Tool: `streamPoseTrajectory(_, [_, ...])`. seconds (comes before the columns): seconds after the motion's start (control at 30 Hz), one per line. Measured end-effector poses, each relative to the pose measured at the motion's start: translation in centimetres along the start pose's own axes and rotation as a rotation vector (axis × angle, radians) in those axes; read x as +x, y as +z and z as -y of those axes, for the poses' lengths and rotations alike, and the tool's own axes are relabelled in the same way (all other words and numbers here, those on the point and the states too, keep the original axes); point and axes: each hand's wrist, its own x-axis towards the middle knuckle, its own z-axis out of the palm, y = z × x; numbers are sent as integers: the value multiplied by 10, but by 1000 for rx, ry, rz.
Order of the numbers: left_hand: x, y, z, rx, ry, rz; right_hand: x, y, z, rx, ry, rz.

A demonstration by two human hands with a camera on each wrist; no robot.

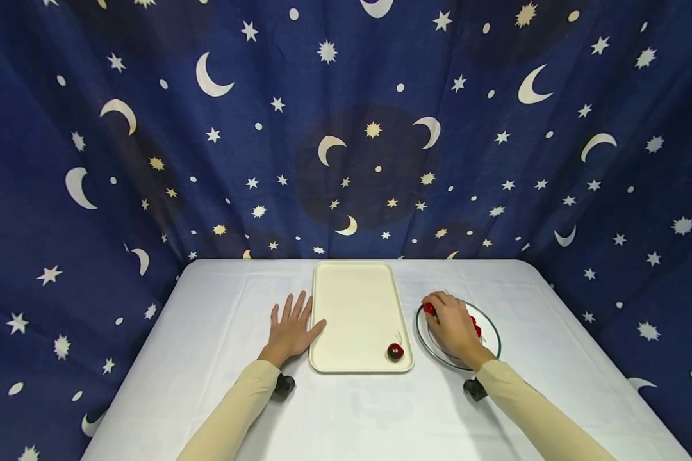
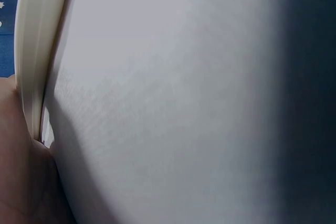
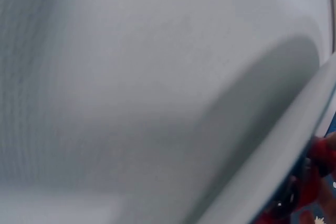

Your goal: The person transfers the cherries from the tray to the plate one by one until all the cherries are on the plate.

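My left hand (image 1: 289,332) rests with spread, straight fingers beside the left edge of a cream rectangular tray (image 1: 352,307), its thumb lying over the rim. A dark red cherry (image 1: 395,351) with a thin stem sits in the tray's near right corner. To the right, my right hand (image 1: 454,325) reaches over a white plate (image 1: 489,326) with a dark rim. Its curled fingers and thumb pinch a red cherry (image 1: 429,308) at the plate's left side. More cherries (image 1: 476,328) on the plate show past the hand, partly hidden by it.
A white cloth covers the table (image 1: 346,416). Behind it and along both sides hangs a dark blue curtain (image 1: 300,160) with moons and stars. In the right wrist view the plate's underside (image 3: 278,156) slants close to the camera, with shiny fruit above its rim.
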Motion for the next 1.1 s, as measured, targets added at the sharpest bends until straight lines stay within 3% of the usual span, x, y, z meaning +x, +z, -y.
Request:
streamPoseTrajectory(0.37, [-5, -7, -6, 3, -2, 8, -1, 0, -1, -53, 80, 20])
streamPoseTrajectory(0.73, [0, 1, 1, -3, 13, -5, -2, -1, -1, -45, 124, 70])
streamPoseTrajectory(1.1, [5, 7, 7, -1, 17, -19, -1, 1, 0, 0, 69, -40])
